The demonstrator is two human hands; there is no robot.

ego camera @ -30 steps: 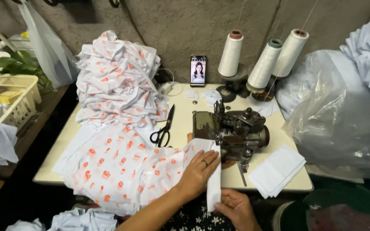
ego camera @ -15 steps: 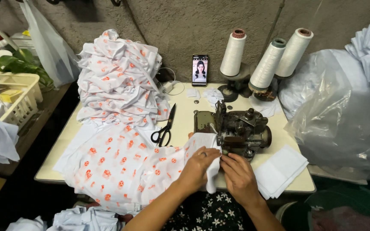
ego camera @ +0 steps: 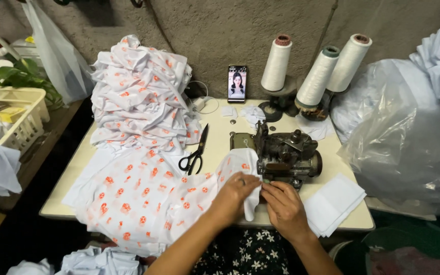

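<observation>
A white cloth with orange prints (ego camera: 143,198) lies spread over the front left of the sewing table (ego camera: 220,145). My left hand (ego camera: 236,196) presses and pinches its right edge together with a white strip (ego camera: 253,203), just in front of the dark old sewing machine (ego camera: 286,155). My right hand (ego camera: 281,203) grips the same edge from the right, its fingertips at the machine's foot. Both hands touch each other at the cloth.
A tall heap of the same printed cloth (ego camera: 141,97) stands at the back left, black scissors (ego camera: 195,153) beside it. A phone (ego camera: 237,84) leans on the wall. Three thread cones (ego camera: 314,69), folded white pieces (ego camera: 334,203), a big plastic bag (ego camera: 408,147), a cream basket (ego camera: 14,114).
My right hand has come up from below the table edge to the machine's foot. The white strip was brought up onto the cloth's edge, and both hands now hold it there.
</observation>
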